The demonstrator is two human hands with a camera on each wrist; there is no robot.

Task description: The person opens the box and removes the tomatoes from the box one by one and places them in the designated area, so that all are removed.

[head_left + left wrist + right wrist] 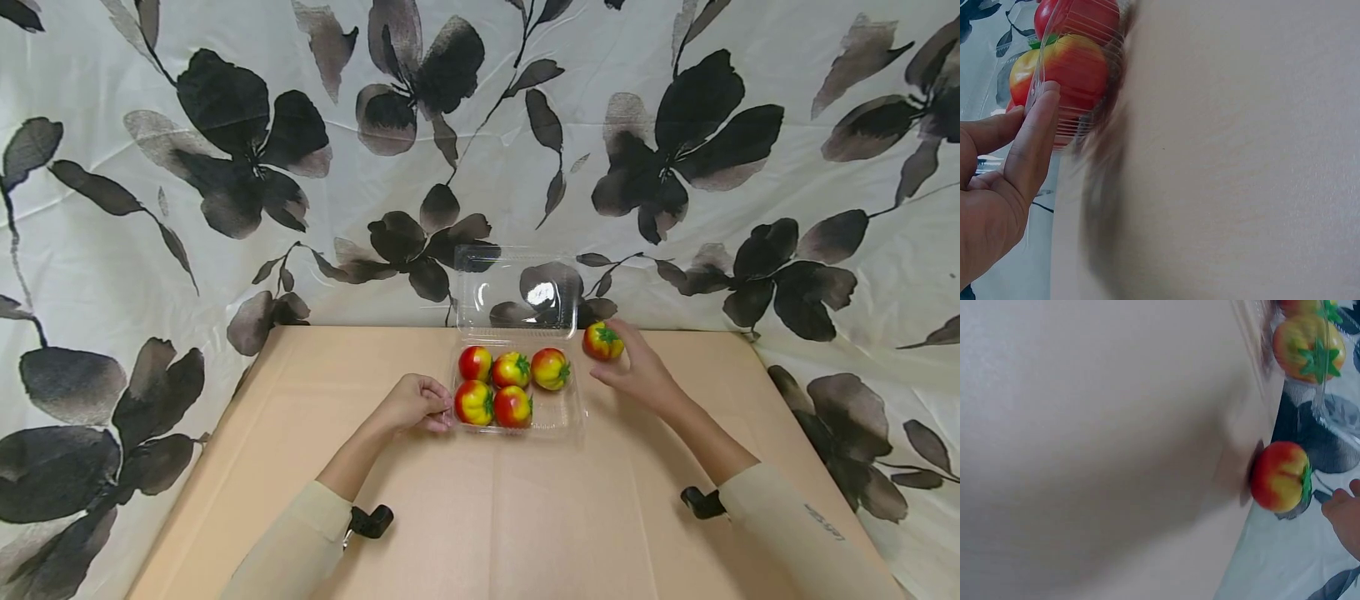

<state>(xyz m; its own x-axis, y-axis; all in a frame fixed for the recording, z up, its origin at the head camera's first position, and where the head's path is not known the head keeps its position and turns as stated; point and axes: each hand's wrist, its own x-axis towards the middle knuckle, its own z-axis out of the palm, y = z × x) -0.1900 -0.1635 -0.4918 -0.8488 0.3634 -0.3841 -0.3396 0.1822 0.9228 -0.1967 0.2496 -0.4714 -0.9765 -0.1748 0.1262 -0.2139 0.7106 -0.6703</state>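
Observation:
A clear plastic clamshell container [557, 413] stands near the table's far edge with its lid [480, 292] raised behind it. Several red-and-yellow fruits with green leafy tops, one of them this fruit [551, 369], sit inside; the right front part of the tray is bare. My left hand [412, 404] pinches the container's left rim between thumb and fingers. Just right of the container, a loose fruit [1280, 476] rests on the table. My right hand [637, 367] is beside it, thumb and fingers spread; a gap shows between fingertips and fruit in the right wrist view.
The light brown table [487, 508] extends toward me in front of the container. Behind it hangs a white cloth [540, 183] with dark flower prints, close to the raised lid.

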